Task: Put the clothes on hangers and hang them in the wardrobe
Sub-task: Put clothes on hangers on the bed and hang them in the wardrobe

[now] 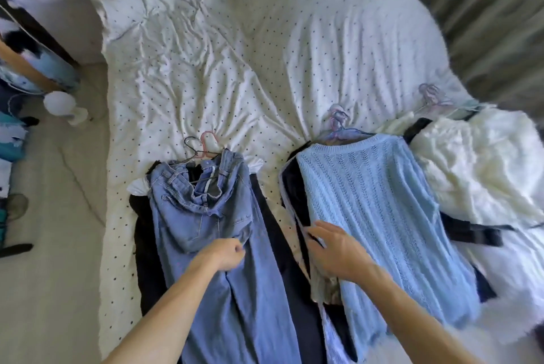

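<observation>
On the bed, your left hand has its grip closed on the jeans, already on a hanger; your right hand rests open-fingered on the blue knit; next, I judge, lift one hangered pile toward the wardrobe

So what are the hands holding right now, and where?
Left hand pinches the jeans mid-leg; right hand rests open on the blue sweater's left edge, gripping nothing.

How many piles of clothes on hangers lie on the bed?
3: the jeans pile under the left hand, the blue knit pile by the right hand, the white fluffy pile far right. Garments underneath are partly hidden.
</observation>
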`<state>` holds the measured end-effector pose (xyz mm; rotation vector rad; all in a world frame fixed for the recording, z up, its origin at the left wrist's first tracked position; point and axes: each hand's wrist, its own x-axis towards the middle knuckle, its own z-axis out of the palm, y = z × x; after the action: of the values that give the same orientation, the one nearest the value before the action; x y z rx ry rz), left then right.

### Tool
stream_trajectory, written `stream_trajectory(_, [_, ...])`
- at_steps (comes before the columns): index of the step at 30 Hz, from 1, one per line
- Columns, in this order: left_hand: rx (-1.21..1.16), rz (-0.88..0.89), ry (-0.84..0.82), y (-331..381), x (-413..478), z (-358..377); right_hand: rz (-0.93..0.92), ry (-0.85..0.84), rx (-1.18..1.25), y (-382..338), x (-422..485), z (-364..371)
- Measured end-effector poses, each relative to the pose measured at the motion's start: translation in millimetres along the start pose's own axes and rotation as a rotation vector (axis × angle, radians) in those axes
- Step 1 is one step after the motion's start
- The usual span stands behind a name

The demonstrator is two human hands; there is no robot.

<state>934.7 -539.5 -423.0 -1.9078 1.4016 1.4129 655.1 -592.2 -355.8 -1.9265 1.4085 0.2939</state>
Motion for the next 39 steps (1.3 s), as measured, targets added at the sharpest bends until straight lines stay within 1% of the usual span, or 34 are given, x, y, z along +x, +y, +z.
stream_trajectory(2, [0.016,0.095,0.037,57,-23,-6,0.017,0.117,0.014,33,-42,-37])
stream_trajectory(4, [0.069,0.209,0.125,125,-45,-10,0.045,0.248,0.021,69,-87,-70])
stream_trajectory(7, [0.208,0.389,0.261,236,-78,-9,0.112,0.472,0.071,132,-163,-106])
stream_trajectory(10, [0.378,0.568,0.388,350,-117,9,0.186,0.687,0.114,200,-249,-128])
stream_trajectory(12, [0.478,0.689,0.452,424,-143,33,0.261,0.798,0.141,244,-309,-137])
stream_trajectory(16, [0.615,0.941,0.492,564,-181,109,0.503,0.943,0.146,331,-427,-136])
stream_trajectory(18, [0.685,1.076,0.502,630,-201,156,0.618,1.033,0.209,374,-482,-125])
stream_trajectory(22, [0.824,1.303,0.429,742,-252,254,0.833,1.186,0.313,435,-591,-91])
stream_trajectory(25, [0.921,1.461,0.360,809,-287,325,1.016,1.263,0.362,459,-661,-63])
stream_trajectory(27, [0.984,1.581,0.280,842,-311,374,1.143,1.304,0.383,468,-702,-42])
stream_trajectory(31, [1.125,1.785,0.047,890,-357,475,1.404,1.399,0.464,465,-771,5])
stream_trajectory(34, [1.193,1.954,-0.075,922,-389,553,1.599,1.458,0.492,457,-810,41])
stream_trajectory(36, [1.204,2.068,-0.144,939,-413,602,1.734,1.476,0.498,451,-835,61])
stream_trajectory(39, [1.236,2.187,-0.286,955,-452,663,1.932,1.484,0.520,435,-865,84])
